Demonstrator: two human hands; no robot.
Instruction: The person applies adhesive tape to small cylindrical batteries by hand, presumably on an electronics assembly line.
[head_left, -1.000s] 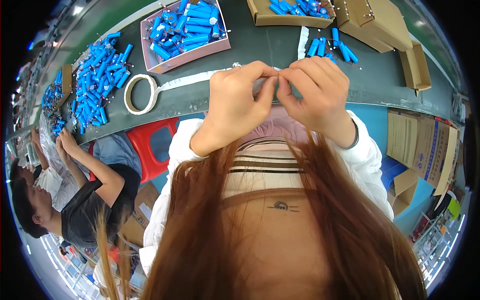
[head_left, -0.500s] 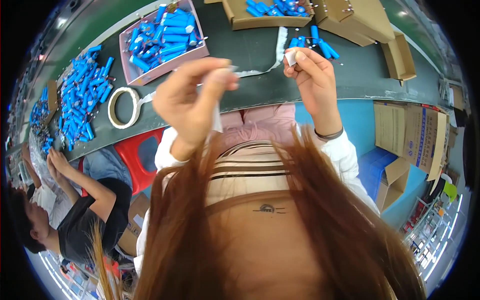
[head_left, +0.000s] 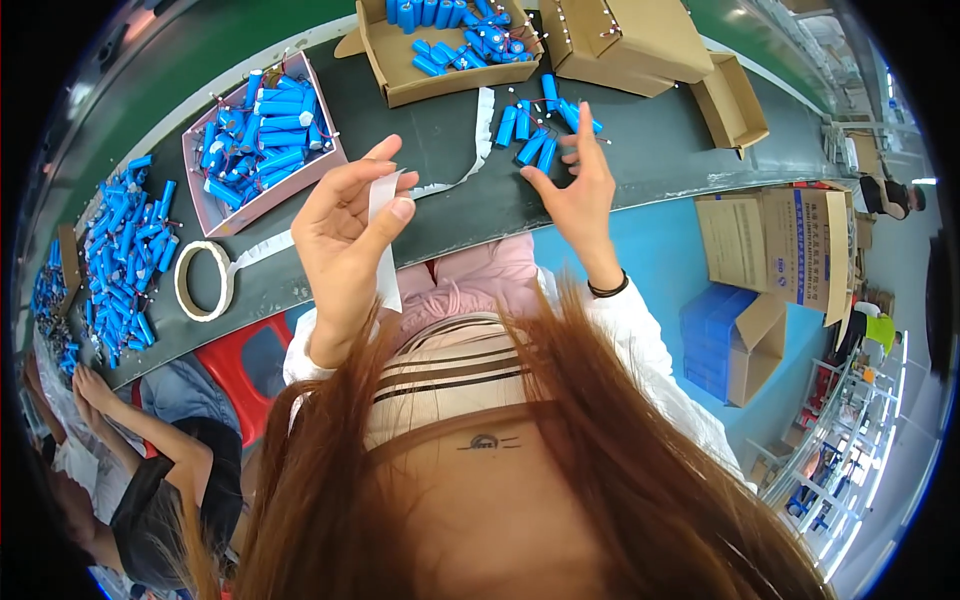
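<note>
Spanning your frame, the dark table (head_left: pixel 640 160) bears a cardboard tray (head_left: pixel 440 88) at upper centre and a pink box (head_left: pixel 285 188) at upper left, both holding blue cylinders; whether those are finished cannot be told. Your left hand (head_left: pixel 345 235), at centre, pinches a white strip between thumb and fingers. Your right hand (head_left: pixel 585 200), right of centre, has its fingers spread, nothing visibly held. The white strip (head_left: pixel 388 270) is detached but unapplied; loose cylinders (head_left: pixel 531 148) lie near your right thumb, apparently awaiting work.

On my head I am wearing the left fisheye camera, which is facing steeply down from close above my hands (head_left: pixel 345 235), toward the worktop (head_left: pixel 425 135).
</note>
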